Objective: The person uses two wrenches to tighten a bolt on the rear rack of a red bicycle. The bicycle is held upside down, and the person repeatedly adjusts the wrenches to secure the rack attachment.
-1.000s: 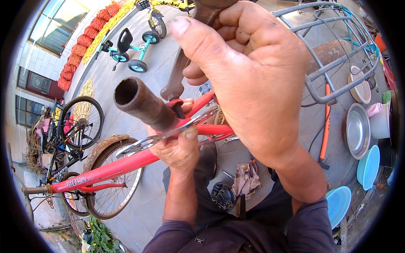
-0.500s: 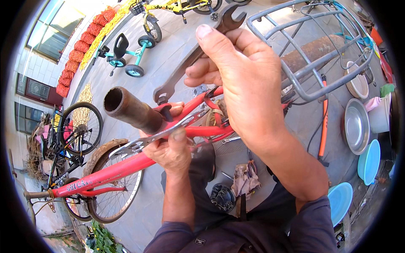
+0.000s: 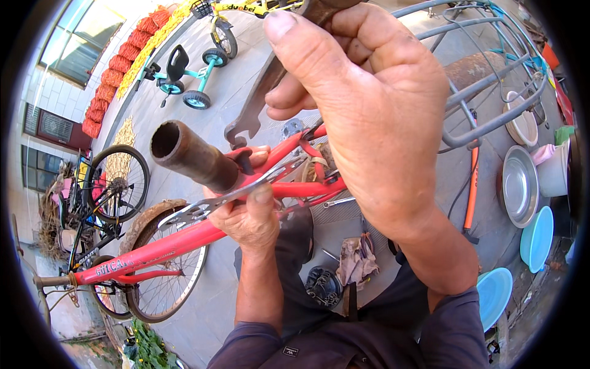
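My left hand (image 3: 249, 221) is closed on the red bicycle frame (image 3: 160, 249) and a silver metal plate (image 3: 190, 212) beside it. An open, rusty tube (image 3: 209, 169) rises toward me from the frame. My right hand (image 3: 381, 123), large in the middle, has its fingers curled round a dark metal wrench (image 3: 249, 123). The wrench's lower jaw hangs close by the red clamp at the tube's base; whether they touch I cannot tell. My palm and thumb hide much of the wrench.
A grey wire rack (image 3: 485, 129) is right of my hand, beside an orange pump (image 3: 473, 197). Basins (image 3: 536, 237) line the right side. A teal tricycle (image 3: 196, 98), yellow bike (image 3: 224, 43) and black bicycle (image 3: 117, 181) stand behind. A rag (image 3: 359, 261) lies between my legs.
Over the last second the frame and my left hand have shifted slightly leftward. My right hand dipped with the wrench, then came back up and nearer, again covering the wrench's upper part.
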The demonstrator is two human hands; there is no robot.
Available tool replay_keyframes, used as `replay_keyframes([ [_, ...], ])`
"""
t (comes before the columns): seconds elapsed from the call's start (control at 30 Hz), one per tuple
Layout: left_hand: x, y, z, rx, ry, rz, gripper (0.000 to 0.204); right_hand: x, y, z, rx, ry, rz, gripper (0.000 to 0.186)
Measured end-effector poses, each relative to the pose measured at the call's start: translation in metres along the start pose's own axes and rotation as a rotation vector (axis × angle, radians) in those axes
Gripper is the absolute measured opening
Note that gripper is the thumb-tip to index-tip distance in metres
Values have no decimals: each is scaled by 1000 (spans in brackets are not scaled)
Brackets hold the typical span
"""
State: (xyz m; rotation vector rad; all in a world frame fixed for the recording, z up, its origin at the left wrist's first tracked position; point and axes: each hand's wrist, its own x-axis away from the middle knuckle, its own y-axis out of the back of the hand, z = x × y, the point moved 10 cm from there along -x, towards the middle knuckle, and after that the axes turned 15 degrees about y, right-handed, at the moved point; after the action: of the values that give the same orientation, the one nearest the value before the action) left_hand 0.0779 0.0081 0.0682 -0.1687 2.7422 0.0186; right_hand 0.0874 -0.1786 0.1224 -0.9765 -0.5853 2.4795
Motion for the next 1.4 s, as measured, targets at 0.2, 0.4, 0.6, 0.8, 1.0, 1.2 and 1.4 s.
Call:
replay_keyframes([
  [0.2,1,2,-2,196,4,-72,43,9,1,3,23,-30,13,18],
  [0.4,1,7,0,129,-50,-61,51,11,-2,1,40,-60,26,18],
  [0.6,-1,2,1,39,-102,-45,53,0,-4,-9,69,-86,43,19],
  [0.8,-2,0,-1,19,-133,-27,52,3,3,-24,-14,-149,20,22],
  [1.0,0,0,2,30,-40,-54,51,14,13,-45,-94,-270,-86,19],
  [1.2,-1,18,-1,-116,-225,-118,50,6,-4,-4,-58,11,-34,14],
  [1.4,-2,3,4,203,-96,12,42,-6,2,17,56,158,-7,13],
])
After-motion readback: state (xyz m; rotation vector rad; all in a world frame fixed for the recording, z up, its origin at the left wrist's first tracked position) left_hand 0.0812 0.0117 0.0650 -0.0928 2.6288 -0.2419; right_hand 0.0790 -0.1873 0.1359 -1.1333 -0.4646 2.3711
